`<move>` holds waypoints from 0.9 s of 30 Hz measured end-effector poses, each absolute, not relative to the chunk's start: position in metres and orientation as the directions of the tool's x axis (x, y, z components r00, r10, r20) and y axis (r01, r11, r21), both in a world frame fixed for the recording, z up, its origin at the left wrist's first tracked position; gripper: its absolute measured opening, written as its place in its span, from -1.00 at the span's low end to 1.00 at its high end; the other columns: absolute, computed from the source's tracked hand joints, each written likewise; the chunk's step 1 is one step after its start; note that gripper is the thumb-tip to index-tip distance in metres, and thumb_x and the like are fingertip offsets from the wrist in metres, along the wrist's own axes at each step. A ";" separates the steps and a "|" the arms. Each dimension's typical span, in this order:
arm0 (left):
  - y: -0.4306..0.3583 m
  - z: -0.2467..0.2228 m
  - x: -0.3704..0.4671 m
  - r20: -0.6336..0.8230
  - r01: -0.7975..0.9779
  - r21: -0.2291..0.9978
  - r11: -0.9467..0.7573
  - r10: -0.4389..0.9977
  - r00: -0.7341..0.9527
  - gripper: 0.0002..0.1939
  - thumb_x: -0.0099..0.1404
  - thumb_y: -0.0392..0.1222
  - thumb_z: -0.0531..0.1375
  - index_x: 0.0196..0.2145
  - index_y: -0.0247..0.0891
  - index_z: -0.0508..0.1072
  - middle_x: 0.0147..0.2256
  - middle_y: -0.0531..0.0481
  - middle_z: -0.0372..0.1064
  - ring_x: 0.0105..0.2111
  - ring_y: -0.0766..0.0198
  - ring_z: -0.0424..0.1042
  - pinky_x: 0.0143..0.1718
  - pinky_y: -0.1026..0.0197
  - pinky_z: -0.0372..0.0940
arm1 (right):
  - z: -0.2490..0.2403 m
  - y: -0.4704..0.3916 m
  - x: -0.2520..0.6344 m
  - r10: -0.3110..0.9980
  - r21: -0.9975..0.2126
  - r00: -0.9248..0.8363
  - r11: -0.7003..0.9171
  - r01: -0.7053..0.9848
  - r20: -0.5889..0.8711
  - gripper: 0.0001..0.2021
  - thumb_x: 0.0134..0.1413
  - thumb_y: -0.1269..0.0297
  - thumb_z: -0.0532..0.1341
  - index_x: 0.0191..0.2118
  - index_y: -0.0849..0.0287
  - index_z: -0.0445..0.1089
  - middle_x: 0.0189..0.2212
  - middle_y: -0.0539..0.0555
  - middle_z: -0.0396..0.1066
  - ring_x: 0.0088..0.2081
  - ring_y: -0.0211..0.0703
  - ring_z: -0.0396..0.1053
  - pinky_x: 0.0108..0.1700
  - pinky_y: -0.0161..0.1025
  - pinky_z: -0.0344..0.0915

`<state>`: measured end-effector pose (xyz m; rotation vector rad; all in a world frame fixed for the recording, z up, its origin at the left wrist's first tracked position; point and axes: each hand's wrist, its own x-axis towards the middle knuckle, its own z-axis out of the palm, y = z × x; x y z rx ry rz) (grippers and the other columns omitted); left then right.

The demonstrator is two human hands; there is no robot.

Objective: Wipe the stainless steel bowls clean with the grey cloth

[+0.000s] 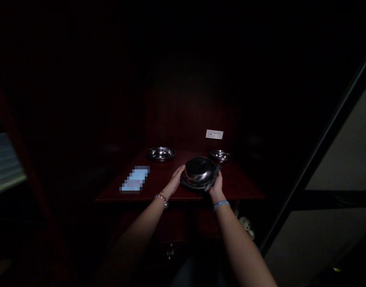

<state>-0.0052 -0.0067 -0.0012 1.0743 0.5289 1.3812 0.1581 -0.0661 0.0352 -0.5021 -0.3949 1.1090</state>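
Note:
Between my hands is a shiny metal bowl (198, 172), its rounded bottom facing up towards me. My left hand (174, 182) grips the bowl's left rim. On the right side, my right hand (216, 184) holds the rim and a dark grey cloth (213, 177) pressed against it. Two more metal dishes sit further back on the dark red shelf (159, 187): a wide shallow bowl (161, 154) at the left and a smaller bowl (220, 155) at the right, partly behind the held one.
A blurred-out bright rectangle (135, 178) lies on the shelf's left part. A white socket plate (214, 134) is on the back wall. Under the shelf is a drawer handle (170, 251). A sliding door frame (317, 131) stands at the right.

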 end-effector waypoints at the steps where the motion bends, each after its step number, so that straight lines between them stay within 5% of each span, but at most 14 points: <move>1: -0.008 -0.001 -0.005 0.275 -0.514 0.845 -0.149 0.945 0.179 -0.59 0.23 0.02 0.31 -0.01 -0.21 0.58 0.17 -0.15 0.43 0.30 0.01 0.24 0.38 -0.10 0.00 | 0.035 -0.066 0.158 0.916 -0.564 0.398 0.354 -0.746 0.048 -0.66 0.29 0.09 0.05 -0.22 0.11 0.53 -0.32 -0.05 0.62 -0.20 -0.18 0.55 0.12 -0.12 0.39; 21: -0.005 0.000 -0.003 0.290 -0.540 0.824 -0.171 0.946 0.144 -0.59 0.22 0.04 0.31 -0.04 -0.20 0.58 0.17 -0.11 0.44 0.29 0.05 0.26 0.36 -0.01 0.04 | 0.038 -0.069 0.156 0.930 -0.552 0.365 0.325 -0.768 0.039 -0.67 0.30 0.05 0.06 -0.23 0.09 0.51 -0.28 -0.05 0.62 -0.19 -0.17 0.55 0.17 -0.10 0.36; 27: -0.008 0.002 -0.005 0.211 -0.541 0.834 -0.105 0.968 0.137 -0.57 0.22 0.11 0.30 -0.04 -0.16 0.54 0.02 -0.08 0.53 0.04 0.17 0.47 0.09 0.15 0.30 | 0.031 -0.063 0.155 0.889 -0.628 0.453 0.390 -0.673 0.066 -0.58 0.31 -0.07 0.02 -0.14 0.10 0.49 -0.19 0.00 0.60 -0.07 -0.19 0.53 0.15 -0.10 0.38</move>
